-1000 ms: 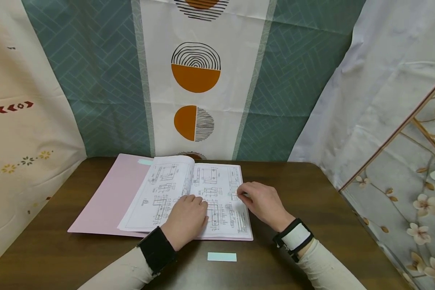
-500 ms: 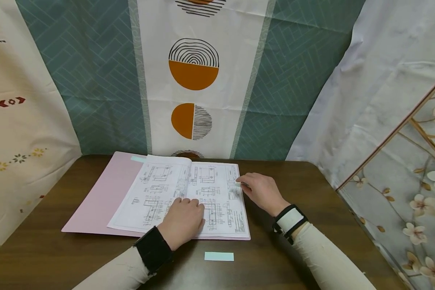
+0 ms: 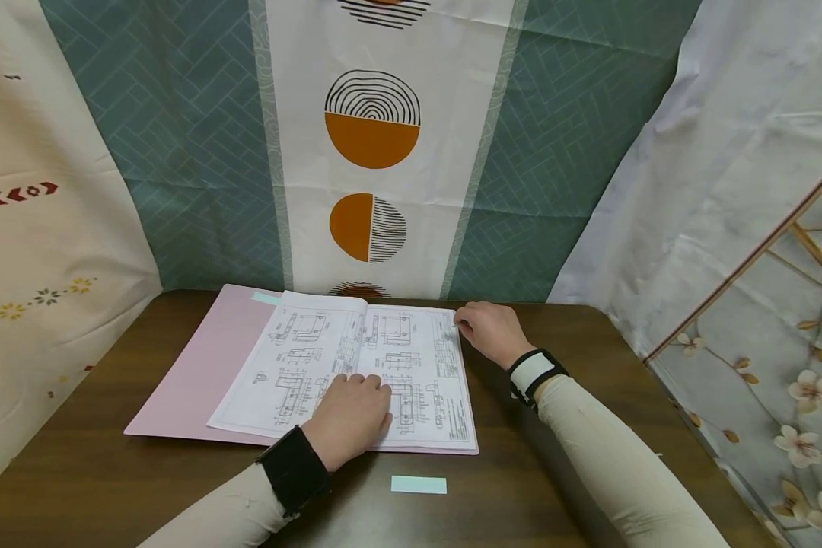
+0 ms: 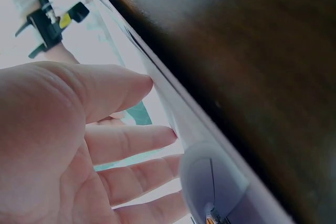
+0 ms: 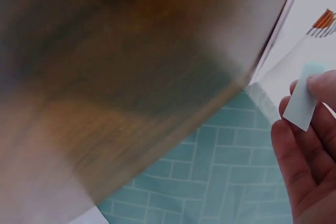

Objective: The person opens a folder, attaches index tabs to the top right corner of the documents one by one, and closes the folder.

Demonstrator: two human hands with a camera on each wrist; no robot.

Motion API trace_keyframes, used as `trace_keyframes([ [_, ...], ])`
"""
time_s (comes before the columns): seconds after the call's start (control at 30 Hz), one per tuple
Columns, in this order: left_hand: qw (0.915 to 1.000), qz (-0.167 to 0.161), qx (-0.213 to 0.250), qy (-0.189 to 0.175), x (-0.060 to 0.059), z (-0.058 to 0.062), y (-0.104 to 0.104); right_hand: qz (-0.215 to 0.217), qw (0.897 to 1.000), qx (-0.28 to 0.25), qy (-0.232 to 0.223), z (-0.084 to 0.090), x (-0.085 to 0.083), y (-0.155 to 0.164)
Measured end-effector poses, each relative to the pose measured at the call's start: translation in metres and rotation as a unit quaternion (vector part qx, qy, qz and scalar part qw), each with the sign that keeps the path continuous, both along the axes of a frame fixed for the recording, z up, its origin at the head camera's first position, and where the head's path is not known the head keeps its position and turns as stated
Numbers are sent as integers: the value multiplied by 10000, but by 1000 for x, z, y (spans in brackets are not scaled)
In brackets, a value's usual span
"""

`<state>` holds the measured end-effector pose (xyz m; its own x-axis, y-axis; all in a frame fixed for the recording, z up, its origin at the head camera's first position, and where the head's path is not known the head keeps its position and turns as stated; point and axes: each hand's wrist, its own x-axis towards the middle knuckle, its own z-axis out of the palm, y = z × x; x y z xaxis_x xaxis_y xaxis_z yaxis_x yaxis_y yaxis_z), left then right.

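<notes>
Pink folder (image 3: 199, 373): lay open and flat on the left half of the table (image 3: 589, 396), a small pale-green tab (image 3: 266, 298) stuck near its far edge
Drawing sheets (image 3: 356, 373): lay spread on the folder, printed with technical line drawings, a low hump along the centre fold
Left hand (image 3: 349, 415): rested palm down on the near middle of the sheets, fingers relaxed and almost straight, holding nothing; left wrist view showed the fingers (image 4: 131, 140) spread loosely
Loose green slip (image 3: 418, 485): lay flat on bare table just in front of the folder, between the two forearms, untouched
Right hand (image 3: 493, 331): sat at the far right corner of the sheets, thumb and fingertips pinched on a small pale-green sticker (image 5: 303, 98)
Sticker position: held just beside the upper right margin of the page, contact with paper not discernible
Handling, judged: thin, weightless and floppy, probably tacky on one face; best taken by one bare end, pinched lightly to avoid creasing
Sheets, judged: light and limp, easily shifted unless pressed down
</notes>
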<state>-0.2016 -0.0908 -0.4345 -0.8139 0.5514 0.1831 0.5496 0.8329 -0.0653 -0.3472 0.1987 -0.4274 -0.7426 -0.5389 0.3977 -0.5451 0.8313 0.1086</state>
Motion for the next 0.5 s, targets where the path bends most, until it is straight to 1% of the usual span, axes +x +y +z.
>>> trace_keyframes([
  [0.13,10000,28,-4,-62,0,0,1,-62,10000,5,-1,-4,-11,-1],
  [0.27,10000,22,11,-29,1,1,3,-170,9998,27,-49,-7,-20,-3],
  [0.4,10000,13,-1,40,1,2,2,-191,9997,147,-73,-6,-28,-6],
  [0.5,10000,14,11,21,1,2,1,-174,9994,286,-52,-5,-32,-8],
])
